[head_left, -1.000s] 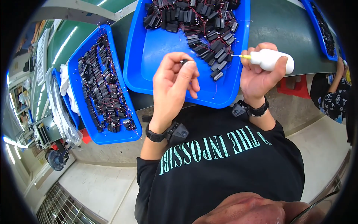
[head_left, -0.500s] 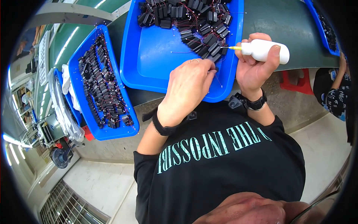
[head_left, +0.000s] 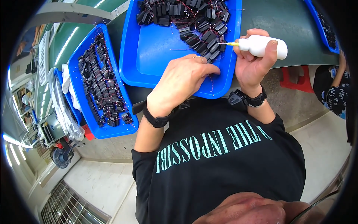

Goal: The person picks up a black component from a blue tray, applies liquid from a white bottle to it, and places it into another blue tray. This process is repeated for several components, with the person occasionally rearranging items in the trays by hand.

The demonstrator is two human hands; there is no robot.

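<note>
left hand: undersides of fingers hidden | large blue tray: top cut off

The side tray lies left of the main tray, both holding parts.

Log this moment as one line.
left hand: over blue tray, grasp hidden | right hand: holding white bottle, yellow nozzle toward black parts
</note>
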